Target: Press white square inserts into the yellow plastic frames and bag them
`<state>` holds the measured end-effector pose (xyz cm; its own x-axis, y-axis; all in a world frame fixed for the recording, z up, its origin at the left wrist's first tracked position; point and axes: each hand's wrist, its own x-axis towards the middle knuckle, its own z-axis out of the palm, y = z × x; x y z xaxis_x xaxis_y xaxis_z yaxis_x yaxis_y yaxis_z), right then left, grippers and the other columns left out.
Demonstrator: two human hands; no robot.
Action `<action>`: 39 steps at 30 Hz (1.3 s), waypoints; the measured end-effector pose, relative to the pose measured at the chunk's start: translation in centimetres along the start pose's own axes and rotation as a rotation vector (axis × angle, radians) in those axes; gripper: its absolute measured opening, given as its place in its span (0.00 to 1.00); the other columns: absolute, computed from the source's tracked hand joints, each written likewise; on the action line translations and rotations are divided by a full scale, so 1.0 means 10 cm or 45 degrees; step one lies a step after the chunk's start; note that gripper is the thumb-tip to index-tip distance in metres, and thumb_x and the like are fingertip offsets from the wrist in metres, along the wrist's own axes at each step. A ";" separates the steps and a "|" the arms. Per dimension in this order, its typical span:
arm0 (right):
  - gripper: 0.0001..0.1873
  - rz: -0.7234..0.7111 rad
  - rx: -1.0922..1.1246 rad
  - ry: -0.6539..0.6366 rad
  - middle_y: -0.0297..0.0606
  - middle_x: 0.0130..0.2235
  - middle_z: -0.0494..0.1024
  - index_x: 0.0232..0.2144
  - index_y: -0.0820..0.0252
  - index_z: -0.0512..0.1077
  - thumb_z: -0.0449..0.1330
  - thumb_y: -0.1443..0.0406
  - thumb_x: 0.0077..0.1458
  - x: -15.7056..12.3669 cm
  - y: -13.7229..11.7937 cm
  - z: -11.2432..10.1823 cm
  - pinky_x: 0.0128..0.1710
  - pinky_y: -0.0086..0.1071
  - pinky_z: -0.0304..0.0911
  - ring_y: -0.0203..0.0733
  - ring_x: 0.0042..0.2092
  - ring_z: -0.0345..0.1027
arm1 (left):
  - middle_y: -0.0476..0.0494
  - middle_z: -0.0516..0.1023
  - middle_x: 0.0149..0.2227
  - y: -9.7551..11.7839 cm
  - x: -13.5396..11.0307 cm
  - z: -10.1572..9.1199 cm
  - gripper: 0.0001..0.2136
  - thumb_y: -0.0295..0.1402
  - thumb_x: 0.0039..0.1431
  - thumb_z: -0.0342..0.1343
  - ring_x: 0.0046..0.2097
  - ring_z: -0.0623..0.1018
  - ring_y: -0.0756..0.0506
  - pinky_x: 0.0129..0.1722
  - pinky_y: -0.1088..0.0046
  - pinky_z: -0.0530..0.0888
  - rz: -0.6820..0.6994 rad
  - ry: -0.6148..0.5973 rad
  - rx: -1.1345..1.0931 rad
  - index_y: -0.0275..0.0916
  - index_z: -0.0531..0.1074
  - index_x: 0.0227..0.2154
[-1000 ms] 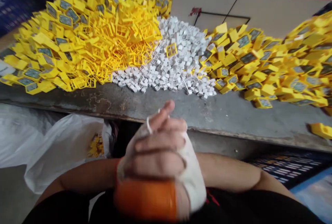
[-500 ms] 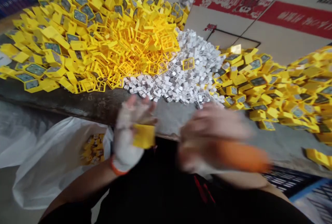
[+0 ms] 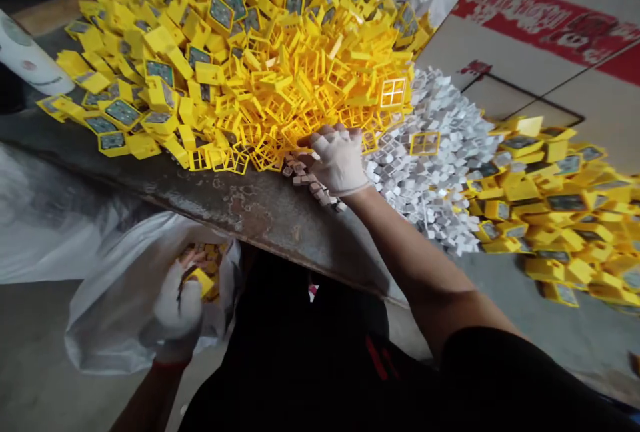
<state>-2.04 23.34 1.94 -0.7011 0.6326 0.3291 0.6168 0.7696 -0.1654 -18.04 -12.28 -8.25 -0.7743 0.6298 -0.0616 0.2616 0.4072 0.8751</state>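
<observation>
Okay, the two gloved hands are working well apart, with the table edge running between them. The left hand [image 3: 177,305] is down at about 7 o'clock, inside the mouth of a white plastic bag [image 3: 117,315], and it is closing around a yellow plastic piece [image 3: 201,283] that is poking out above the glove. More yellow pieces [image 3: 213,265] are lying in the bag just behind it. The right hand [image 3: 337,160] is reaching out near the middle of the view with its fingers curled, and there is no telling whether it is clamped on anything. Its fingertips [image 3: 340,131] are touching a tangle of yellow square frames [image 3: 300,85] that is filling the view from about 9 o'clock round to 12 o'clock, while a spill of small white cubes [image 3: 307,179] is lying under the hand along the table edge. The main heap of white cubes [image 3: 440,152] is spreading out at about 3 o'clock, just beside the hand, with a loose yellow frame [image 3: 425,143] sitting on top. Yellow cases with dark windows [image 3: 555,202] are lying at about 4 o'clock, and more yellow cases [image 3: 123,112] are lying at about 10 o'clock. Everything is sitting on a worn grey table [image 3: 260,212], with printed cardboard [image 3: 530,39] standing behind it at about 2 o'clock
</observation>
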 end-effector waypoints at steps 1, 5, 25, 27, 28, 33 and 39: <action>0.11 -0.035 -0.051 -0.014 0.48 0.55 0.89 0.53 0.54 0.84 0.69 0.57 0.75 0.14 0.04 0.04 0.68 0.63 0.67 0.62 0.63 0.77 | 0.34 0.86 0.66 -0.07 0.01 -0.08 0.20 0.44 0.70 0.59 0.72 0.80 0.25 0.79 0.40 0.71 -0.087 0.042 0.078 0.45 0.82 0.59; 0.09 -0.065 -0.171 -0.126 0.54 0.55 0.88 0.49 0.60 0.84 0.65 0.63 0.73 0.40 -0.08 0.14 0.67 0.67 0.65 0.66 0.62 0.77 | 0.34 0.87 0.67 -0.16 -0.02 -0.20 0.20 0.43 0.67 0.61 0.72 0.81 0.25 0.78 0.44 0.73 -0.261 0.085 0.151 0.43 0.85 0.58; 0.30 1.026 2.463 -0.559 0.26 0.22 0.73 0.26 0.56 0.75 0.85 0.45 0.37 -2.51 -0.27 -0.34 0.26 0.25 0.61 0.31 0.25 0.64 | 0.44 0.92 0.36 1.36 -0.42 0.96 0.17 0.49 0.52 0.87 0.35 0.88 0.46 0.40 0.75 0.85 -0.229 -1.110 -0.820 0.45 0.93 0.37; 0.30 0.869 2.401 -0.530 0.30 0.26 0.78 0.28 0.56 0.77 0.83 0.42 0.42 -2.73 -0.07 -0.48 0.31 0.28 0.67 0.35 0.29 0.69 | 0.45 0.93 0.41 1.49 -0.55 1.09 0.16 0.46 0.49 0.89 0.41 0.91 0.45 0.46 0.75 0.87 -0.233 -1.158 -0.868 0.47 0.93 0.36; 0.28 0.769 2.256 -0.472 0.33 0.29 0.81 0.31 0.56 0.79 0.81 0.41 0.47 -2.81 0.09 -0.57 0.35 0.31 0.70 0.38 0.33 0.73 | 0.45 0.94 0.44 1.56 -0.61 1.16 0.16 0.45 0.48 0.90 0.44 0.91 0.44 0.48 0.73 0.87 -0.235 -1.168 -0.890 0.47 0.92 0.34; 0.09 0.815 0.622 -0.014 0.45 0.51 0.90 0.47 0.56 0.86 0.67 0.62 0.70 -2.83 1.23 -0.94 0.62 0.48 0.74 0.53 0.55 0.82 | 0.39 0.94 0.46 1.90 -0.79 1.60 0.22 0.45 0.43 0.91 0.46 0.93 0.38 0.42 0.69 0.89 -0.342 -1.232 -0.873 0.40 0.84 0.26; 0.19 0.772 -0.007 -0.254 0.58 0.62 0.87 0.62 0.59 0.81 0.67 0.63 0.72 -2.39 1.69 -0.75 0.65 0.58 0.70 0.67 0.63 0.81 | 0.44 0.91 0.39 2.13 -0.83 1.97 0.29 0.49 0.39 0.92 0.34 0.89 0.41 0.26 0.72 0.81 -0.510 -1.124 -0.866 0.42 0.80 0.34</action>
<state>27.86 20.58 -1.76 -0.2798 0.9601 -0.0006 0.9263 0.2698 -0.2630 5.25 4.19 1.43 0.0046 0.8846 -0.4663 -0.4760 0.4121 0.7770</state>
